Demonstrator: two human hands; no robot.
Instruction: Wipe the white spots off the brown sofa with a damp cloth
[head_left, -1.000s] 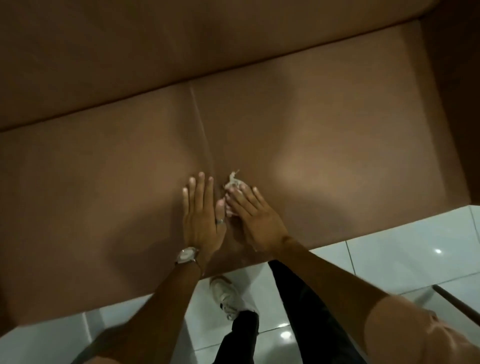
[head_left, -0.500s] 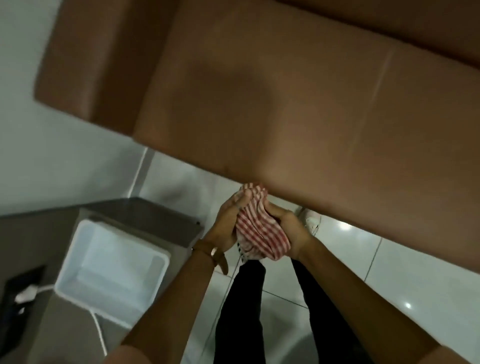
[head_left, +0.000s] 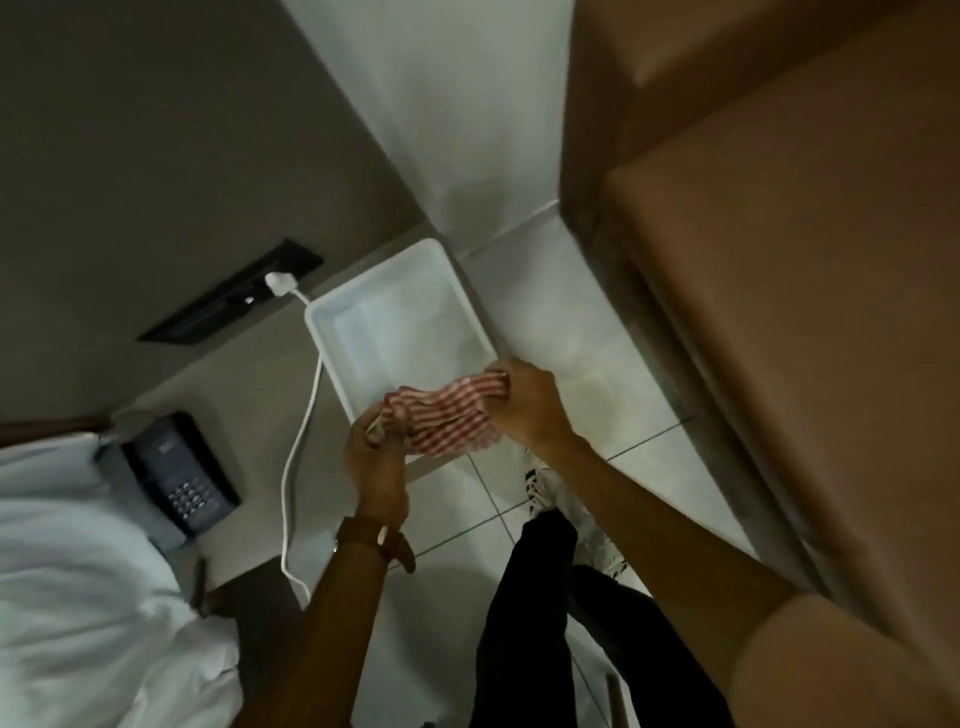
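Both hands hold the cloth between them, stretched out above the near corner of a white tub. The left hand has its fingers curled tight around one bunched end of the cloth, so this end is crumpled into a small knot inside the fist. The right hand pinches the other end, with the fingers closed narrow on the edge of the fabric; the fingertips themselves are partly hidden by the cloth. The cloth is thin and soft, with red and white stripes or checks, and it hangs in loose folds between the two grips. Whether it is wet I cannot tell. Just behind the fingers stands the tub, which is rectangular, of smooth plastic with rounded corners and a low wall; whether it holds water is not clear. Under the hands is a floor of glossy pale tiles with thin dark joints. To the right of the right hand, apart from it, stands the brown sofa, with a smooth surface like leather and broad flat cushions. A white cable runs down beside the tub, left of the left fingers, from a plug. Further left lies a dark telephone with a keypad. On the left wrist sits a watch with a brown strap.
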